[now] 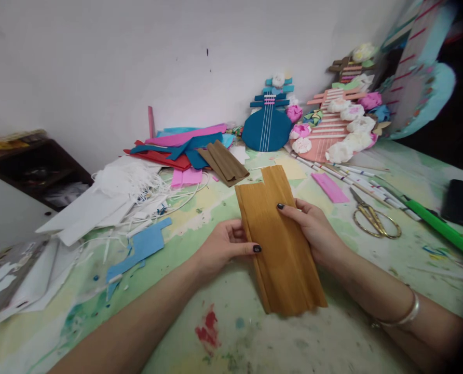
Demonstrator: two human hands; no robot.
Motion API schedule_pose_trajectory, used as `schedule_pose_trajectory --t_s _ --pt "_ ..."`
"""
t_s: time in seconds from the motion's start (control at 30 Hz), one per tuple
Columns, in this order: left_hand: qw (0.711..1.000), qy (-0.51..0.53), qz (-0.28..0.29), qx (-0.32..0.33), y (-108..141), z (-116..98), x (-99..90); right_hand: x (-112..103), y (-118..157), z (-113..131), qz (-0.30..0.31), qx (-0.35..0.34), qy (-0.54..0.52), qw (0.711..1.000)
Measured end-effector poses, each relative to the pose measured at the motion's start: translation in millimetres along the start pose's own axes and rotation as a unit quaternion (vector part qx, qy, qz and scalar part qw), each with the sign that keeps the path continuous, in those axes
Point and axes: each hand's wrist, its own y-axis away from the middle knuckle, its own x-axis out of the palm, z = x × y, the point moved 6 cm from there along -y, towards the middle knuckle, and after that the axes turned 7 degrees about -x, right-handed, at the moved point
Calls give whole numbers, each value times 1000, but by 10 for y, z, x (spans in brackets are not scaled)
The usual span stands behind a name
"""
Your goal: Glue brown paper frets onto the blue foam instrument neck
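Evidently, the left hand [219, 246] and right hand [321, 231] each pinch one long edge of the folded golden-brown crepe paper [280, 244], thumbs on top, above the paint-stained green table [231, 343]. Uneven pulling by the two thumbs could stretch or tear it, especially near its notched top. Gold-handled scissors [373, 218] lie to the right.

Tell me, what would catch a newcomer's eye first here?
Probably the golden-brown crepe sheet, held up between the left hand and the right hand in the middle of the view. Next, perhaps, the dark blue lute-shaped piece with white strings, leaning at the wall, and the pink one to its right, heaped with white and pink paper-like flowers.
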Motion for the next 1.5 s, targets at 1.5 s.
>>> schedule_pose_trajectory --t_s 1.5 --pt "996 73 -42 -33 -26 6 -151 -81 -71 63 -11 -13 -30 999"
